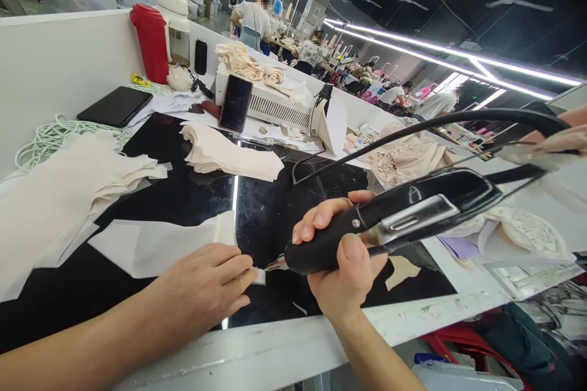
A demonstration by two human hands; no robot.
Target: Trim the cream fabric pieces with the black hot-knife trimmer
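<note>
My right hand (342, 263) is wrapped around a black corded hand tool (389, 214) with a long metal lever along its side. The tool's narrow metal tip (276, 264) points left, close to my left fingertips. My left hand (215, 281) is closed, its fingers pressed together at the right end of a pale fabric piece (156, 244) lying on the glossy black board (270, 214). A small white end of material shows just past those fingertips. Left of this piece lies a stack of cream fabric pieces (59, 195), and behind it a smaller stack (229, 153).
A phone (235, 102) leans on a white vented box (275, 111) at the back. A black tablet (114, 105), green cord (68, 129) and red container (150, 43) stand at left. The tool's cable (422, 125) arches rightward. A cream scrap (401, 270) lies right. Several people work beyond.
</note>
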